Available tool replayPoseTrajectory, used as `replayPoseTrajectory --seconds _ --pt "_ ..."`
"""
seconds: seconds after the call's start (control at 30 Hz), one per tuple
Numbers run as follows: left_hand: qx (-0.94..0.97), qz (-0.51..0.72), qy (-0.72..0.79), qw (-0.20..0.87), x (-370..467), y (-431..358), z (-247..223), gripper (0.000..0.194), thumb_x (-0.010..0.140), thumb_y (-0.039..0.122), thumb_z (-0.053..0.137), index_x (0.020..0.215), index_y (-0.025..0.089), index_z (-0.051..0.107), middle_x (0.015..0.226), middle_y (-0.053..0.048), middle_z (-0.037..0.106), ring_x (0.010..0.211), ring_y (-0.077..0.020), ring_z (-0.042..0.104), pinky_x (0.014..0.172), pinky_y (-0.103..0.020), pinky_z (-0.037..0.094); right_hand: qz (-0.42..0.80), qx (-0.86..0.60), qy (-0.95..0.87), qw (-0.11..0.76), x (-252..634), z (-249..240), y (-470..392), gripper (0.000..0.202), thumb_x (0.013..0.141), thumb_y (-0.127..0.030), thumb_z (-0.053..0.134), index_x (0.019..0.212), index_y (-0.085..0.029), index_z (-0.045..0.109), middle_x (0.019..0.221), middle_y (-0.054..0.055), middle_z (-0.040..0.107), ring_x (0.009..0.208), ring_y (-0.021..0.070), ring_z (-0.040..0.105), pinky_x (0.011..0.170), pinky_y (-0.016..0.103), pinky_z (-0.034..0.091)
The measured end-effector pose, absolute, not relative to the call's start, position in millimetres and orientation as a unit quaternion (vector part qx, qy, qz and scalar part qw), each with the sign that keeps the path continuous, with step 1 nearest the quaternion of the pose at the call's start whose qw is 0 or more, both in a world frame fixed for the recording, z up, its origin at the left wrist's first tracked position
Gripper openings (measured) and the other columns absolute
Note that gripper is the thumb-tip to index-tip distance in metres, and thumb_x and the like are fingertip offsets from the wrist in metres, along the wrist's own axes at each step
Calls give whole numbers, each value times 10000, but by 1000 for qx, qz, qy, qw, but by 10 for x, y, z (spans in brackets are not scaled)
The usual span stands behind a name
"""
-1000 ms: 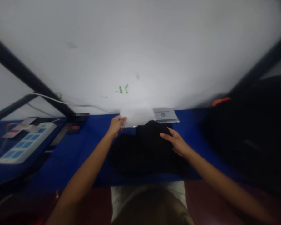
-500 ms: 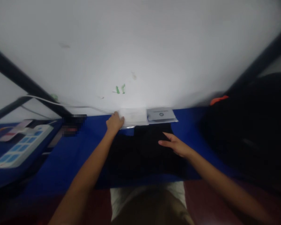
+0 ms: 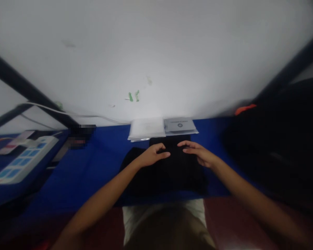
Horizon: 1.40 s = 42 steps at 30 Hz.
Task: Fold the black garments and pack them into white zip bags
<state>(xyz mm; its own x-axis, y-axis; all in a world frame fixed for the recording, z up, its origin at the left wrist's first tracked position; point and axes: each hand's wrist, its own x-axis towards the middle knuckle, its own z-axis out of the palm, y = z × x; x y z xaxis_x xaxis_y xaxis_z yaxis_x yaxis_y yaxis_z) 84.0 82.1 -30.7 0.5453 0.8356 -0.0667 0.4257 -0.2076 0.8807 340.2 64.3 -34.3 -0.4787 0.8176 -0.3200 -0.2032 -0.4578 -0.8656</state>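
A black cloth item [image 3: 169, 177], perhaps a garment, lies on the blue-covered table [image 3: 99, 173] in front of me; its folds are too dark to make out. Over its left part is my left hand [image 3: 154, 155], thumb and fingers apart and nothing between them. My right hand [image 3: 199, 154] hovers at its right side, also with fingers parted and empty. Whether either hand touches the cloth I cannot tell. Just beyond it, against the wall, lie a clear-white plastic packet [image 3: 147, 129] and a greyish packet with a round dark mark [image 3: 180, 125].
A white power strip with blue sections [image 3: 24, 159] lies at the left. A white cable [image 3: 94, 116] runs along the wall [image 3: 156, 52]. At the right stands a large dark bulk [image 3: 281, 149] with an orange piece [image 3: 245, 109] near it. Dark frame bars slant on both sides.
My left hand has let go of the white packet and come back, rightward, over the black cloth. My right hand has shifted slightly, staying over the cloth's right side.
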Motion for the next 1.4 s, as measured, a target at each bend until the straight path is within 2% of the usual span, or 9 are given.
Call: replayPoseTrajectory --seconds 0.13,0.3,0.47,0.63,0.77,0.9,1.1,1.3,1.4 --pt "771 165 513 340 841 823 -323 349 817 541 596 925 209 589 859 -42 639 793 -230 593 716 -332 442 735 -437 -374 360 3531 -444 650 369 786 -233 720 1135 -233 600 722 -31 660 559 102 639 457 170 522" --pt "845 165 493 125 1127 594 -207 257 883 401 526 1000 178 580 1007 -122 605 979 -296 555 840 -415 443 725 -452 -363 372 3529 -526 614 328 795 -247 708 1101 -230 591 733 -32 642 606 107 632 497 192 535" --pt "859 180 444 182 1556 388 -195 515 833 601 553 1135 184 521 1074 -132 572 1012 -312 562 852 -436 462 725 -426 -387 379 3479 -511 578 332 793 -261 702 1107 -250 593 853 -19 657 673 104 629 545 190 524" --pt "834 181 462 243 1589 442 -228 488 844 246 512 1314 230 382 1092 -98 604 844 -235 633 725 -355 482 716 -431 -403 373 3455 -439 517 349 804 -346 701 1122 -262 582 897 -17 647 700 104 623 588 203 508" --pt "802 263 448 297 1309 572 -150 414 791 147 465 1190 247 518 818 -5 614 662 -158 573 676 -291 473 673 -463 -460 348 3444 -479 492 391 818 -414 674 1174 -302 555 1065 -3 624 849 140 619 691 253 514" --pt "748 279 463 384 807 647 -57 281 788 195 430 929 213 672 954 -28 640 537 -91 521 537 -230 454 564 -486 -582 327 3461 -596 524 485 748 -348 737 1189 -283 545 1120 12 580 1038 189 552 931 363 450" --pt "616 338 554 447 -102 476 -39 171 700 297 524 675 194 659 694 -6 586 519 -127 543 478 -235 472 564 -497 -576 321 3574 -571 575 523 732 -285 702 1211 -271 492 999 4 559 920 189 567 837 368 476" --pt "613 169 636 438 -603 397 -135 228 715 391 531 671 199 645 618 2 570 533 -166 567 520 -265 483 529 -519 -605 291 3709 -482 616 448 740 -290 682 1165 -288 540 1031 25 599 978 231 570 836 390 487" --pt "629 66 717 293 -562 431 -140 319 759 494 534 686 194 616 656 -40 611 595 -224 610 566 -308 479 461 -520 -676 247 3774 -474 602 374 783 -326 650 1146 -272 574 1046 42 615 967 243 581 871 427 485"
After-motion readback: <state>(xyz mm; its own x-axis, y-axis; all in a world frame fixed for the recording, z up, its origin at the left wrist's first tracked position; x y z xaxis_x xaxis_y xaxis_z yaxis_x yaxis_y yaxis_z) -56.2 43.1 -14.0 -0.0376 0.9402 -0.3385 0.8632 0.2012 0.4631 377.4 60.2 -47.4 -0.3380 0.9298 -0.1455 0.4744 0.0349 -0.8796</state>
